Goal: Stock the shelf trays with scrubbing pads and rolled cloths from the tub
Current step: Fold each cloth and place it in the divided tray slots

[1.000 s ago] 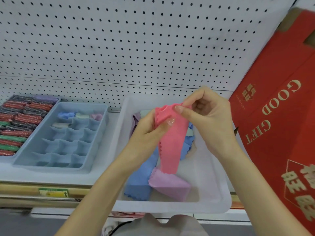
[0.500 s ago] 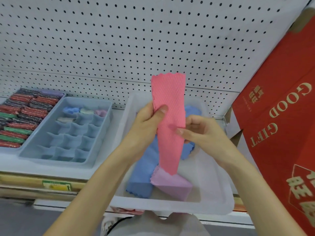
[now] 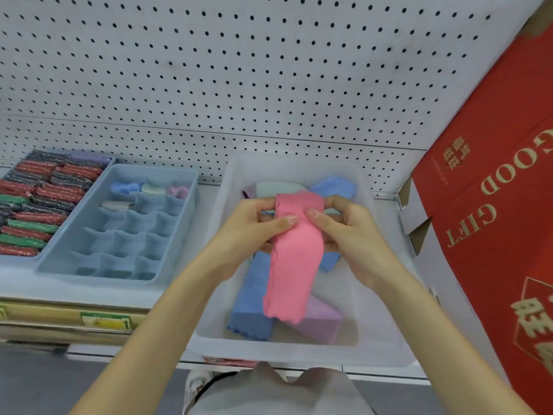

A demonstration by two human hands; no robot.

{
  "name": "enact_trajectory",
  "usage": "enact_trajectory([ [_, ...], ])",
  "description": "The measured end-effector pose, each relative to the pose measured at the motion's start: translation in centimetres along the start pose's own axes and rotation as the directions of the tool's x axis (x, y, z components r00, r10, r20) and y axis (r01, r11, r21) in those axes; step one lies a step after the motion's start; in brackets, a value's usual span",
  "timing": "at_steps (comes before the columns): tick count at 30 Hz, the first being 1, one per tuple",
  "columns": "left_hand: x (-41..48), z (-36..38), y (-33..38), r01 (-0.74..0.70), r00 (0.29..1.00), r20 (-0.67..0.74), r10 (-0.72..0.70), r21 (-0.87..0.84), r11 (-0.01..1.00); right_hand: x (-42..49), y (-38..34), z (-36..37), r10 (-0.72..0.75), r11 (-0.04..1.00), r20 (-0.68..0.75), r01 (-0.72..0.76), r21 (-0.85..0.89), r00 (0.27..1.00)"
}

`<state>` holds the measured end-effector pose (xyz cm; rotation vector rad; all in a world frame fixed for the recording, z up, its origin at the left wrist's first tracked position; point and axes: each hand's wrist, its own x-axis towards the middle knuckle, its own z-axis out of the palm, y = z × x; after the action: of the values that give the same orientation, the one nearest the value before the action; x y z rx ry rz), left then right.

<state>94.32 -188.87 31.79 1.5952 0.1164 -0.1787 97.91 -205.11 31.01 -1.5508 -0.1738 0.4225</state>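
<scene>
Your left grip [image 3: 248, 232] and right grip [image 3: 353, 235] are both clamped on the pink cloth [image 3: 294, 265]. Each thumb presses the near face just below the top edge, and the fingers curl behind it. The two thumb tips lie close together across the width of the strip.

The pink cloth is a narrow, waffle-textured strip with a scalloped edge. It hangs down from the grips, and its upper end folds back over the fingers. The lower end hangs in front of the cloths in the tub [image 3: 299, 354]; whether it touches them cannot be told.

The tub is translucent white and sits on the shelf [image 3: 18, 283], its near rim overhanging the front edge. Inside, a blue cloth [image 3: 253, 307] and a lilac cloth [image 3: 321, 322] lie side by side at the near end. Another blue cloth [image 3: 335, 185] and a pale cloth [image 3: 273, 188] lie at the far end, behind the grips.

Left of the tub, just beside it, stands the grey-blue compartment tray [image 3: 98, 278]. Its far row holds three rolled cloths [image 3: 152, 189], and one more roll [image 3: 115, 204] sits in the next row. Further left, touching that tray, lies a tray of scrubbing pads [image 3: 36, 205] in red, green and dark wrappers.

A white pegboard [image 3: 239, 70] backs the shelf. A red carton [image 3: 493, 220] with gold lettering leans at the right. A green and yellow label [image 3: 104, 322] sits on the shelf's front strip.
</scene>
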Motion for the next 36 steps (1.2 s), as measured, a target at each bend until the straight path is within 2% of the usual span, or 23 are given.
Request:
enact_trajectory([
  [3, 0.5, -0.1, -0.6, -0.005, 1.0, -0.029, 0.004, -0.038, 0.999, 0.0, 0.6, -0.1, 0.051, 0.995, 0.088, -0.058, 0.083, 0.995],
  [7, 0.4, -0.3, -0.5, -0.042, 0.998, 0.027, 0.053, -0.308, 0.951, 0.1, -0.1, 0.1, -0.103, 0.965, 0.062, 0.085, 0.247, 0.993],
  [9, 0.2, -0.7, -0.1, -0.083, 0.991, 0.062, 0.118, -0.399, 0.913, 0.0, -0.5, -0.1, -0.196, 0.949, 0.056, 0.175, 0.263, 0.979],
  [11, -0.1, -1.1, 0.5, -0.175, 0.972, 0.098, 0.215, -0.313, 0.934, 0.2, -1.0, -0.7, -0.284, 0.95, 0.063, 0.272, 0.156, 0.957],
  [13, -0.4, -1.2, 1.1, -0.285, 0.945, 0.132, 0.298, -0.109, 0.952, 0.3, -1.3, -1.2, -0.342, 0.939, 0.106, 0.345, -0.007, 0.934],
  [16, -0.7, -0.7, 1.3, -0.382, 0.924, 0.06, 0.377, 0.103, 0.918, 0.3, -1.3, -0.9, -0.351, 0.931, 0.078, 0.356, -0.076, 0.933],
  [18, -0.7, -0.3, 0.9, -0.41, 0.912, 0.016, 0.41, 0.093, 0.908, 0.1, -1.1, -0.3, -0.355, 0.932, 0.068, 0.359, -0.056, 0.932],
  [20, -0.8, -0.1, 0.1, -0.392, 0.92, -0.007, 0.392, 0.009, 0.92, 0.0, -0.9, 0.2, -0.356, 0.933, 0.066, 0.359, -0.031, 0.932],
  [23, -1.4, -0.1, -0.5, -0.247, 0.968, 0.001, 0.249, -0.138, 0.959, -0.1, -1.2, 0.4, -0.339, 0.937, 0.009, 0.337, 0.096, 0.941],
  [25, -1.7, 0.0, -0.8, -0.17, 0.985, -0.016, 0.171, -0.223, 0.96, -0.1, -1.2, 0.4, -0.327, 0.941, -0.015, 0.327, 0.086, 0.945],
  [27, -1.8, 0.2, -0.9, -0.183, 0.982, -0.091, 0.164, -0.257, 0.949, -0.2, -1.0, 0.5, -0.29, 0.957, 0.002, 0.29, 0.033, 0.957],
  [30, -1.7, 0.2, -1.1, -0.284, 0.952, -0.181, 0.247, -0.218, 0.934, -1.0, -0.3, 0.7, -0.193, 0.981, 0.051, 0.194, -0.029, 0.98],
  [32, -1.6, 0.2, -1.4, -0.323, 0.934, -0.198, 0.297, -0.116, 0.939, -1.5, 0.2, 0.9, -0.153, 0.988, 0.066, 0.155, -0.017, 0.986],
  [36, -1.5, 0.2, -2.1, -0.302, 0.938, -0.192, 0.29, -0.033, 0.953, -1.6, 0.5, 1.1, -0.13, 0.991, 0.019, 0.129, 0.039, 0.991],
])
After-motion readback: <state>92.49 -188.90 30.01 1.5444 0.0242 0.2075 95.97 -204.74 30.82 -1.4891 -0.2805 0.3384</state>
